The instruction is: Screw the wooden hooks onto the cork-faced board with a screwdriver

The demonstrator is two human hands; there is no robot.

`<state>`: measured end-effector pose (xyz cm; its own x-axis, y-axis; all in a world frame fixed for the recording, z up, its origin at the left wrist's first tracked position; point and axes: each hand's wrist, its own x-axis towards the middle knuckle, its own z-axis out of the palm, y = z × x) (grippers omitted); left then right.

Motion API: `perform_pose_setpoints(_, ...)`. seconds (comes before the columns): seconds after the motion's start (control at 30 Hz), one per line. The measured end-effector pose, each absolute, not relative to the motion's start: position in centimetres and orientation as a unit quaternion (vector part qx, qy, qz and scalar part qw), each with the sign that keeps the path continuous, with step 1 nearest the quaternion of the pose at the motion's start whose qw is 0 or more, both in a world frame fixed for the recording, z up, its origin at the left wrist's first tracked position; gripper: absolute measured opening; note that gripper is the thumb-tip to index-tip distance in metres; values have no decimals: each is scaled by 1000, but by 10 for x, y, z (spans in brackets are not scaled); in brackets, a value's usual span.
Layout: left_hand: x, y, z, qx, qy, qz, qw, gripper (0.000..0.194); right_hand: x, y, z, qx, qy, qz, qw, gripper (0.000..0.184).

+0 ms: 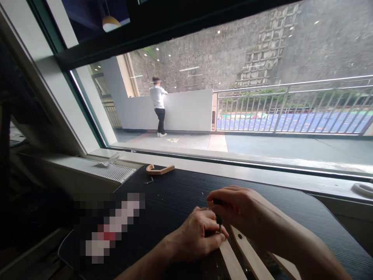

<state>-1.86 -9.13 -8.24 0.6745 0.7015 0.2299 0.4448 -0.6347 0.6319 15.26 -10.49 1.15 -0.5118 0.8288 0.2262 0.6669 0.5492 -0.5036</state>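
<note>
Both my hands work close together at the near edge of a black ribbed table (175,198). My left hand (196,235) is closed, pinching a small dark tool or screw (219,222) above light wooden slats (241,252). My right hand (237,208) curls over the same spot, fingers closed on a dark handle that is mostly hidden. The slats run toward me under my right forearm.
A curved wooden piece (159,169) and a small screw (149,181) lie at the table's far edge. A vent grille (101,169) sits left by the window. Outside, a person (159,107) stands on a terrace by a railing (291,105). A blurred patch covers the table's left part.
</note>
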Motion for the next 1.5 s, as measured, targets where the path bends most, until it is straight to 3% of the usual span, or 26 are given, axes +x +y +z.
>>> perform_pose_setpoints(0.27, -18, -93, -82, 867, 334, 231, 290, 20, 154, -105, 10, -459, -839, 162, 242, 20)
perform_pose_setpoints(0.4, -18, -94, -80, 869, 329, 230, 289, 21, 159, -112, 12, -475, -823, 195, 243, 42)
perform_pose_setpoints(0.63, -17, -92, -81, 871, 318, 246, 283, 16, 159, -108, 13, -426, -840, 230, 244, 25)
perform_pose_setpoints(0.87, -17, -92, -82, 864, 318, 259, 292, 15, 154, -103, 12, -443, -843, 184, 243, 19)
perform_pose_setpoints(1.0, -16, -93, -82, 866, 322, 256, 285, 14, 156, -103, 10, -457, -838, 162, 252, 18)
perform_pose_setpoints(1.13, -16, -92, -82, 871, 317, 246, 283, 16, 160, -108, 13, -472, -828, 149, 263, 34)
perform_pose_setpoints(1.27, -17, -91, -81, 875, 324, 231, 276, 19, 159, -111, 17, -428, -854, 168, 242, 18)
perform_pose_setpoints(1.5, -17, -93, -83, 869, 329, 245, 279, 16, 156, -103, 13, -453, -833, 206, 242, 17)
